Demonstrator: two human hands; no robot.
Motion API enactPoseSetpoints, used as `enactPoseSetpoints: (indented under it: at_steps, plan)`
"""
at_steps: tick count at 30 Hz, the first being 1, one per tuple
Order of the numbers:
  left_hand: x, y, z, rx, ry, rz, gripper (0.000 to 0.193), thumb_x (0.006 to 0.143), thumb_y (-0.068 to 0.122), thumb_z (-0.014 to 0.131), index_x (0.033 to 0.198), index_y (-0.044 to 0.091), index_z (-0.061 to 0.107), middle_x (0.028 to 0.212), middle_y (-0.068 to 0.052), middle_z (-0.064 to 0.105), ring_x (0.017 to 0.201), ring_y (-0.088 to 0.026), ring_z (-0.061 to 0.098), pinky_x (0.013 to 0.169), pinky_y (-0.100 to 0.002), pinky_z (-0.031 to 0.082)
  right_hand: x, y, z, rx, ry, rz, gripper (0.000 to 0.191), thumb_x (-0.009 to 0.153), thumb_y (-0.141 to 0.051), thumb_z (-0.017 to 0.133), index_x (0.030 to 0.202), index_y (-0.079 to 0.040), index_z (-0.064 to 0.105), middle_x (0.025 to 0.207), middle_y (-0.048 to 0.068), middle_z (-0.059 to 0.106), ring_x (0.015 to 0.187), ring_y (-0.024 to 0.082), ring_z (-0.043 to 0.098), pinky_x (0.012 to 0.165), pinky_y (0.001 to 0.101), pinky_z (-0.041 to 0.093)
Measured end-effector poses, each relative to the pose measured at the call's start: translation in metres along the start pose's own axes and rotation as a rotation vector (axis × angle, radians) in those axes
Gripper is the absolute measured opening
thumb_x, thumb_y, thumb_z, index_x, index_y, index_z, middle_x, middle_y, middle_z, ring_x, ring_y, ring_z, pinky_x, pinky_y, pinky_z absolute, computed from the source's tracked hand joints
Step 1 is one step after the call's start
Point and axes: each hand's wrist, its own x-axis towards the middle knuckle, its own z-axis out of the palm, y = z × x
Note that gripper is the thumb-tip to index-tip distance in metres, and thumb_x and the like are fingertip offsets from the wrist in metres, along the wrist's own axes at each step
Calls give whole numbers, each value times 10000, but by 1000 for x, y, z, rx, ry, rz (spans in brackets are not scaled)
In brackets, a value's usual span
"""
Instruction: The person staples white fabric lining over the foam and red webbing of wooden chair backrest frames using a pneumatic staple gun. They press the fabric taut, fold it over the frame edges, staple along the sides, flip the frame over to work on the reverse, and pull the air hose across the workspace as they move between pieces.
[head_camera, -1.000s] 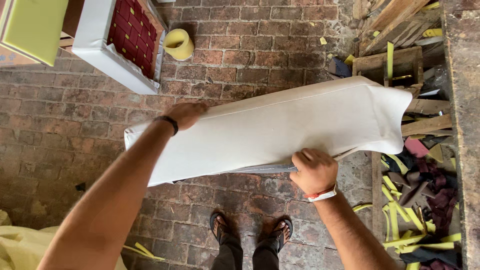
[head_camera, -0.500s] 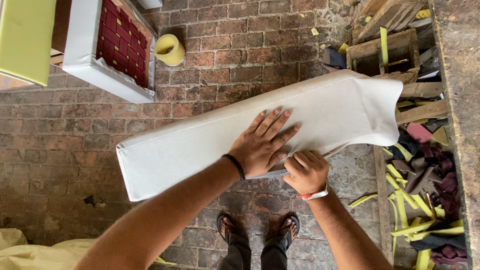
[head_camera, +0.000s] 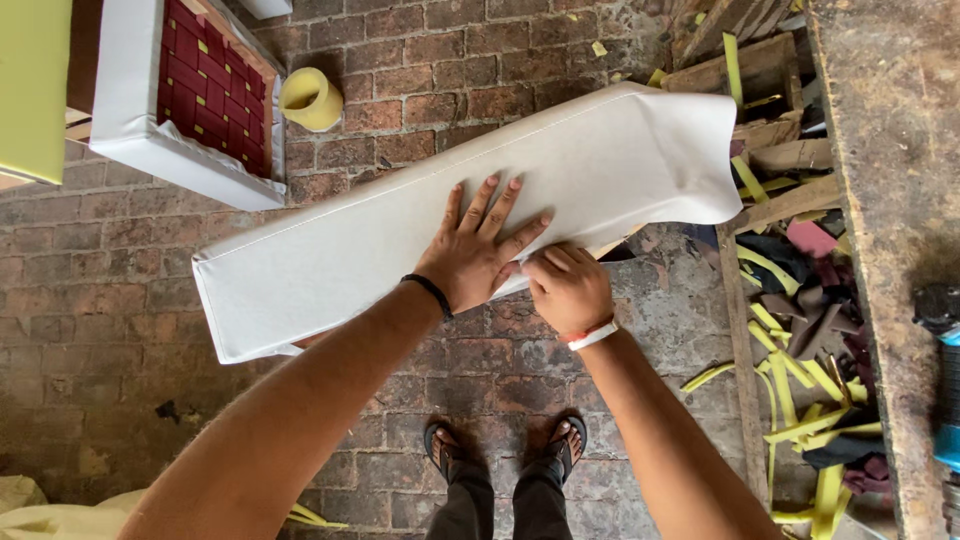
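A long cushion panel wrapped in white fabric (head_camera: 350, 240) lies slanted across the view at about waist height, over a brick floor. My left hand (head_camera: 478, 245) presses flat on the middle of the white cover, fingers spread, a black band on the wrist. Right beside it, my right hand (head_camera: 565, 285) is curled over the panel's near edge, gripping the fabric there; a white and red band is on that wrist. Loose fabric hangs folded at the panel's right end (head_camera: 690, 170).
A white-framed seat with red webbing (head_camera: 185, 100) stands at the upper left beside a yellow-green cushion (head_camera: 30, 90). A yellow roll (head_camera: 310, 98) lies on the brick floor (head_camera: 100, 330). Wood pieces and yellow scraps (head_camera: 790, 350) pile up along a rough workbench (head_camera: 890, 200) at the right.
My left hand slid from the panel's left part to its middle and now lies flat beside my right hand. The right hand kept its grip on the near edge.
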Motion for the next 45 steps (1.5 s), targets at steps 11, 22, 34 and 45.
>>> enactPoseSetpoints:
  at_steps: [11,22,34,45]
  plan:
    - [-1,18,0,-28,-54,-43,796,1007,264,525,1607,381,15,1690,-167,-89,1560,-377,-55,1248,-602,-7,-197,128,-277,-421,-211,1370,280,854,-170,810,1103,-136,686,1249,82,628,1139,225,576,910,373,547]
    - [-2,29,1,37,-31,-64,830,1001,141,512,1627,338,4,1690,-176,-83,1558,-364,-45,1247,-585,8,-128,73,-289,-412,-287,959,453,876,-225,839,1222,-10,640,990,170,703,793,238,654,712,389,551]
    - [8,31,19,99,-15,-84,843,984,98,501,1621,325,-2,1690,-177,-47,1553,-367,-16,1240,-578,32,-121,28,-33,3008,355,951,443,982,-272,693,1308,-4,560,721,-67,522,624,47,521,644,242,508]
    - [14,25,38,229,76,-67,863,987,18,481,1657,306,19,1697,-201,27,1555,-380,71,1240,-571,93,-102,17,14,3205,457,725,219,1003,-252,674,1033,-43,618,647,-124,527,540,-30,510,534,132,460]
